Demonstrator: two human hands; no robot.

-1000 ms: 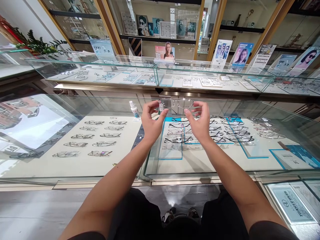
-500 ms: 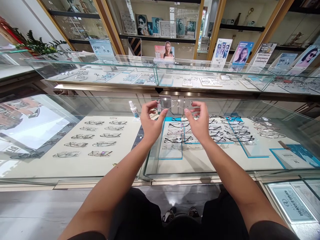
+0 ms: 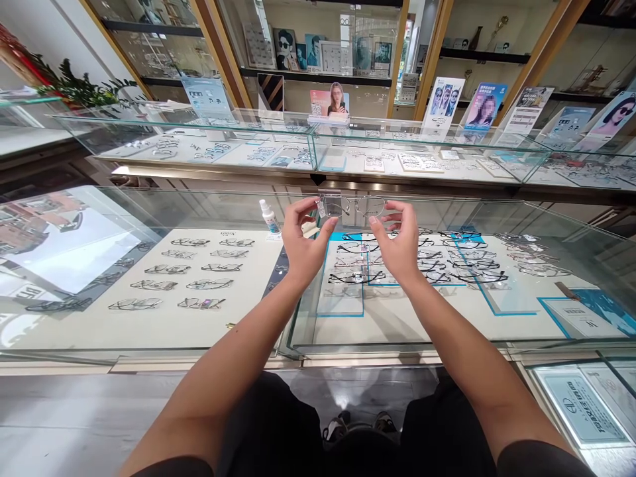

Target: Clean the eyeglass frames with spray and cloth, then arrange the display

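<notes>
I am holding one pair of glasses (image 3: 352, 201) up in the air with both hands. My left hand (image 3: 304, 244) pinches the left end between thumb and fingers, and my right hand (image 3: 400, 246) pinches the right end the same way. The rims are thin and the lenses are see-through. A little white tag (image 3: 320, 207) is by the left end. The glasses are above the glass bench (image 3: 407, 356), and from where I look they line up with its back edge. A small white bottle (image 3: 269, 218) stands near that back edge, just left of my left hand. Toward the bench's left end, more glasses (image 3: 221, 267) lie in two neat lines. Toward its right end, lots of dark glasses (image 3: 479, 277) lie in rows. A blue and white card (image 3: 571, 313) lies near the front edge, far to the right.
</notes>
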